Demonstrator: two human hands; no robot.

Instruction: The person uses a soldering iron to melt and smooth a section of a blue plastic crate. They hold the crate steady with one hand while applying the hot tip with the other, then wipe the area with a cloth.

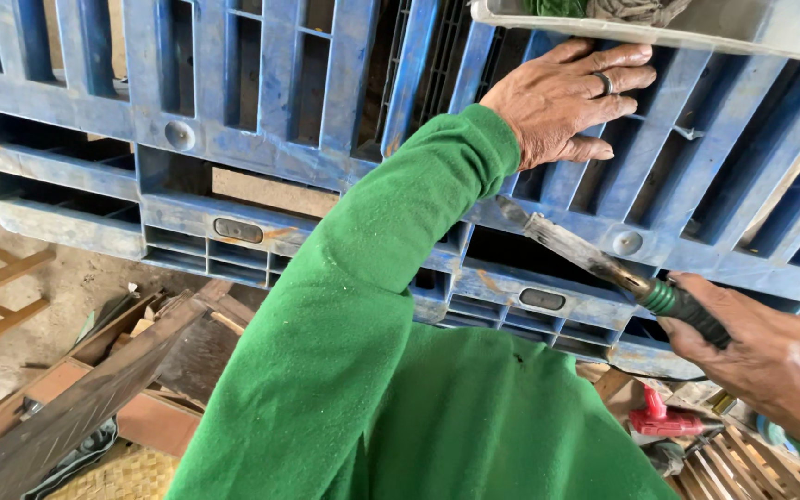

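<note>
The worn flat metal blade with a green handle (604,264) is lying across the blue slatted plastic pallet (261,139), gripped in the right hand (770,356). The left hand (562,102) is pressing open-palmed on the slats, just below a grey plastic tray (770,37) at the far right holding tangled fibres.

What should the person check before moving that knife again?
1. Right hand grips the knife by its handle: ok.
2. Left hand lies flat on the blue pallet, steadying it: ok.
3. Left hand clear of the blade: not ok; the tip ends just below the fingers.
4. Green sleeve away from the blade: cannot tell.
5. White tray sits firmly on the pallet: cannot tell.
6. Floor below free of clutter: not ok; wood scraps lie there.
</note>
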